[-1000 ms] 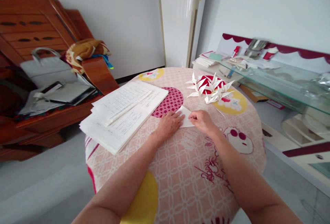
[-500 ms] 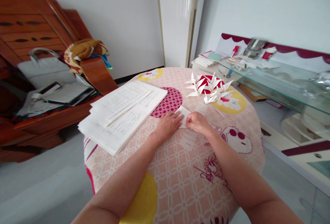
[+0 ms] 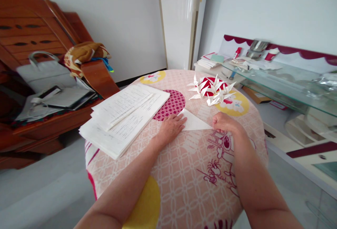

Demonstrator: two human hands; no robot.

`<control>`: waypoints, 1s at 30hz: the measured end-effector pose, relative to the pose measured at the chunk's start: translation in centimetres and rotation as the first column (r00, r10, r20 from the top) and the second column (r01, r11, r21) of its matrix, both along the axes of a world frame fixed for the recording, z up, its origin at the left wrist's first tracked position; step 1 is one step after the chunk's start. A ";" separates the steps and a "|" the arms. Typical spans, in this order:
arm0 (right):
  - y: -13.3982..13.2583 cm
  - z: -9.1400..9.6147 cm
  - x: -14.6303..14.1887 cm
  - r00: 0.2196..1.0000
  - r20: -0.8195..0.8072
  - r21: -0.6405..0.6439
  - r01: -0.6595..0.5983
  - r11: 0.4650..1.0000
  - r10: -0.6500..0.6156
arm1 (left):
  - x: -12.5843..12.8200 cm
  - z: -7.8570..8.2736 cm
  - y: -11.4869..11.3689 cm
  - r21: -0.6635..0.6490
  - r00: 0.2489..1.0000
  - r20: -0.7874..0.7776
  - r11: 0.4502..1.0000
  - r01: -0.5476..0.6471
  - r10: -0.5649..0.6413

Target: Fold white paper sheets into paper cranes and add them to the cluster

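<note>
The left hand [image 3: 172, 128] lies flat, fingers slightly spread, over one end of the paper [image 3: 196, 123] on the surface [image 3: 181, 172]; the right hand [image 3: 223, 122] is curled at the opposite tip, its grip unclear. Too light a left press could let the paper skew, while uneven pressure might crease it crookedly.

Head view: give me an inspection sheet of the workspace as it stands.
Surface: cloth-covered round table
Work things: folded white paper, triangular part showing; white folded-paper figures beyond it
Clutter: stack of written sheets left of the paper
Left hand: flat on the paper's left part
Right hand: curled at the paper's right tip
Cables: possible white cord on wooden chair, unclear
Surroundings: tall white appliance behind, glass shelf at right
</note>
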State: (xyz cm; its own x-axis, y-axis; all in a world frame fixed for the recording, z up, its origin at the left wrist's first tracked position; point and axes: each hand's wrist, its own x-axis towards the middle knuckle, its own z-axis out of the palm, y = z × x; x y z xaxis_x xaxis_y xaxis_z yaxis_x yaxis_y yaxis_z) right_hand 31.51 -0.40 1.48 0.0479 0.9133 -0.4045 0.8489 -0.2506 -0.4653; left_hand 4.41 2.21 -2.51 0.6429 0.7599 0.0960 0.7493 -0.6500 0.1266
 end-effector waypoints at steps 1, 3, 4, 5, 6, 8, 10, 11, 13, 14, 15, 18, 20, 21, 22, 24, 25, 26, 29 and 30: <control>-0.1 0.2 0.4 1.000 0.004 -0.006 0.013 1.000 -0.013 | 0.0 -0.1 0.0 -0.001 1.000 0.010 1.000 0.004 -0.004; -0.3 0.7 0.9 0.998 -0.048 0.024 0.034 0.999 -0.032 | -0.1 -0.2 0.1 0.003 1.000 0.028 1.000 0.011 -0.011; -0.4 0.8 0.9 0.994 -0.103 0.058 0.042 0.997 -0.036 | -0.1 -0.3 0.2 0.007 0.999 0.034 1.000 0.015 -0.015; -0.5 0.9 0.7 0.985 -0.170 0.102 0.054 0.993 -0.036 | -0.1 -0.4 0.2 0.010 0.999 0.036 1.000 0.018 -0.018; -0.5 0.9 0.2 0.971 -0.236 0.152 0.066 0.986 -0.029 | -0.2 -0.4 0.2 0.011 0.999 0.036 1.000 0.020 -0.020; -0.3 0.6 -1.3 0.944 -0.330 0.236 0.085 0.968 -0.003 | -0.2 -0.4 0.3 0.009 0.999 0.030 1.000 0.021 -0.021; -0.1 -0.2 -3.2 0.924 -0.380 0.263 0.065 0.963 0.041 | -0.2 -0.4 0.3 0.004 1.000 0.027 1.000 0.015 -0.015; 0.1 -0.7 -4.1 0.918 -0.389 0.255 0.032 0.966 0.072 | -0.1 -0.3 0.3 0.004 1.000 0.028 1.000 0.010 -0.010; 0.4 -1.5 -5.7 0.927 -0.341 0.238 -0.073 0.968 0.154 | 0.0 -0.4 0.1 0.010 0.999 0.041 1.000 -0.010 0.009; 0.6 -1.8 -6.2 0.940 -0.291 0.253 -0.103 0.962 0.177 | 0.1 -0.4 0.0 0.015 0.998 0.051 1.000 -0.025 0.024; 0.7 -2.0 -6.5 0.950 -0.249 0.263 -0.122 0.957 0.189 | 0.2 -0.4 -0.1 0.020 0.997 0.062 0.999 -0.042 0.041; 0.9 -2.2 -6.8 0.965 -0.182 0.268 -0.135 0.954 0.188 | 0.7 -0.6 -0.6 0.032 0.990 0.097 0.994 -0.101 0.097; 0.9 -2.0 -6.9 0.971 -0.162 0.258 -0.129 0.958 0.175 | 1.1 -0.8 -0.9 0.045 0.985 0.120 0.990 -0.133 0.127; 0.9 -1.9 -6.9 0.974 -0.151 0.254 -0.127 0.959 0.169 | 1.2 -0.8 -1.0 0.051 0.982 0.131 0.988 -0.146 0.139; 0.9 -1.8 -6.9 0.976 -0.139 0.253 -0.129 0.959 0.168 | 1.3 -0.9 -1.1 0.055 0.979 0.140 0.986 -0.155 0.146; 0.9 -1.8 -6.9 0.978 -0.125 0.255 -0.133 0.958 0.169 | 1.3 -0.9 -1.2 0.051 0.977 0.154 0.986 -0.156 0.147; 0.8 -1.8 -6.9 0.977 -0.125 0.257 -0.135 0.957 0.171 | 1.2 -0.9 -1.1 0.042 0.976 0.160 0.987 -0.154 0.145; 0.8 -1.9 -6.9 0.976 -0.129 0.258 -0.138 0.956 0.175 | 1.0 -1.0 -1.1 0.030 0.976 0.166 0.988 -0.149 0.142; 0.9 -2.2 -6.7 0.971 -0.153 0.260 -0.140 0.955 0.184 | 0.1 -1.0 -0.9 -0.011 0.972 0.187 0.990 -0.144 0.143; 0.9 -2.3 -6.6 0.970 -0.160 0.262 -0.138 0.955 0.184 | -0.3 -1.0 -0.9 -0.023 0.970 0.192 0.989 -0.148 0.150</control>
State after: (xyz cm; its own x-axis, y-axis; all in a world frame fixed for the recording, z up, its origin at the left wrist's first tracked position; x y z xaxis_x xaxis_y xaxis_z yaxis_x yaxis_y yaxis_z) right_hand 24.89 0.48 -0.85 -0.1612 0.9750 -0.1530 0.7646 0.0254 -0.6440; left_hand 4.10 1.36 -3.55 0.4923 0.8470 0.2006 0.7986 -0.5312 0.2830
